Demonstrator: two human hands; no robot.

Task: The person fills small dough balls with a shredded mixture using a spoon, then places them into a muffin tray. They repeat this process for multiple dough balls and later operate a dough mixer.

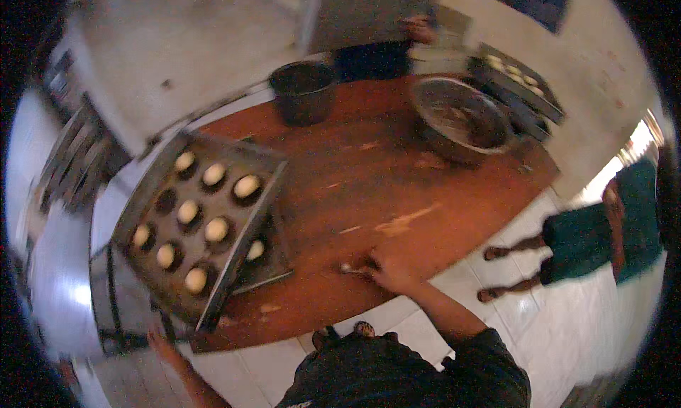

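My right hand [388, 270] is low over the red-brown table [340, 195], near its front edge, its fingers around a small pale-tipped object [348, 268] too blurred to name. At the lower left, my left hand [162, 341] is beside the near corner of a dark metal baking tray [122, 224]; whether it touches the tray is unclear. Round pale dough balls [188, 212] sit spaced apart on this tray. Partly under it lies a second tray [276, 275], where one pale ball [256, 250] shows.
A dark bucket [303, 94] stands at the table's far edge, and a wide metal basin [463, 115] at the far right. Beyond the basin is another tray [548, 102] with pale pieces. One person [580, 238] stands at the right; another person's hand [420, 29] shows at the far side.
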